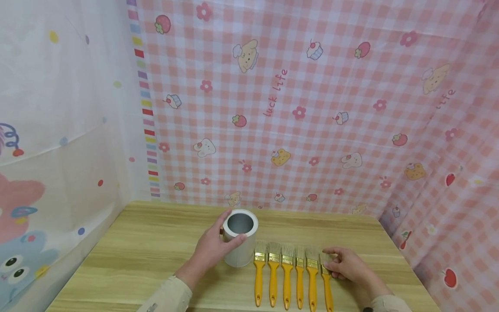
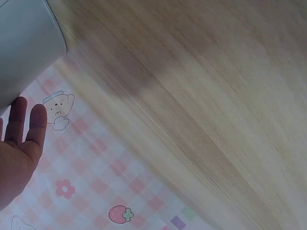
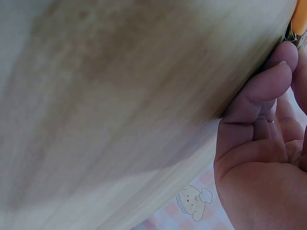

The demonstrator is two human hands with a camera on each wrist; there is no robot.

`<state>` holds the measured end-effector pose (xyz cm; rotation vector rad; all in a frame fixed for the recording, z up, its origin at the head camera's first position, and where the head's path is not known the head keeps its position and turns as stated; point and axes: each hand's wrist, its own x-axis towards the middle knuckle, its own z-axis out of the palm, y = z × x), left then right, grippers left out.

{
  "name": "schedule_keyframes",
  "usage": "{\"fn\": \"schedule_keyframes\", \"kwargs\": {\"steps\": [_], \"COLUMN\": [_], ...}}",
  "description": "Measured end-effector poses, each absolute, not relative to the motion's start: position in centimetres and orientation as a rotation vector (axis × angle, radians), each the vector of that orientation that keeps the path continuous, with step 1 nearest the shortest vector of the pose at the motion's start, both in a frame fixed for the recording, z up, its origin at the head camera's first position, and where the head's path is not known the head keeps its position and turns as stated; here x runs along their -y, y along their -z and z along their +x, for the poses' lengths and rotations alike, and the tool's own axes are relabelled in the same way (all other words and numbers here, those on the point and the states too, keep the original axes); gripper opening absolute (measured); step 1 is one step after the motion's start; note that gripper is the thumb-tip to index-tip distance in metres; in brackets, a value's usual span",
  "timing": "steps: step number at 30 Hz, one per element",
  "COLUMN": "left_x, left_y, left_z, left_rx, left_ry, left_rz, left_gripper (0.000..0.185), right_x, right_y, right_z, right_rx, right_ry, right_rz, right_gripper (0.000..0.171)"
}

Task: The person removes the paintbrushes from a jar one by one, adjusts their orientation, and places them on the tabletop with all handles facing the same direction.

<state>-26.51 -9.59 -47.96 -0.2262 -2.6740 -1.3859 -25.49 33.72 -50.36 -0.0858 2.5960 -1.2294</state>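
Observation:
A white can (image 1: 240, 249), its top uncovered and its inside grey, stands upright on the table. My left hand (image 1: 212, 247) holds it from the left, thumb across the near side by the rim and fingers on the far left side. In the left wrist view, fingertips touch the can wall (image 2: 29, 48). Several paintbrushes with yellow handles lie side by side right of the can, bristles pointing away. At the right end of that row, my right hand (image 1: 348, 264) pinches a paintbrush (image 1: 327, 286) near its metal band, partly covering its head.
The other paintbrushes (image 1: 286, 277) lie between the can and my right hand, the leftmost paintbrush (image 1: 259, 273) close beside the can. Wood-grain table (image 1: 156, 242) extends to the left. Pink checked cloth (image 1: 273, 130) hangs behind, with a white patterned cloth (image 1: 97, 151) at left.

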Motion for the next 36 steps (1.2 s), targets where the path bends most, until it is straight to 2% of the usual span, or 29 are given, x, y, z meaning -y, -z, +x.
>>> {"fn": "schedule_keyframes", "kwargs": {"steps": [6, 15, 29, 36], "left_x": [9.6, 9.67, 9.81, 10.42], "left_y": [47.89, 47.93, 48.04, 48.06], "left_z": [-26.47, -26.52, -26.57, -26.15], "left_rx": [2.67, 2.661, 2.67, 2.626], "left_ry": [1.388, 1.392, 1.417, 1.413], "left_rz": [-0.231, -0.241, -0.258, -0.353], "left_gripper": [0.098, 0.097, 0.099, 0.113], "right_x": [-33.71, -33.84, -33.48, -33.57], "right_y": [50.38, 50.41, 50.37, 50.58], "right_z": [-25.53, -25.44, -25.44, -25.4], "right_rx": [-2.585, -2.565, -2.57, -2.568], "right_ry": [1.227, 1.261, 1.273, 1.265], "right_rz": [-0.065, -0.096, -0.067, -0.082], "right_gripper": [0.058, 0.079, 0.075, 0.074]}}
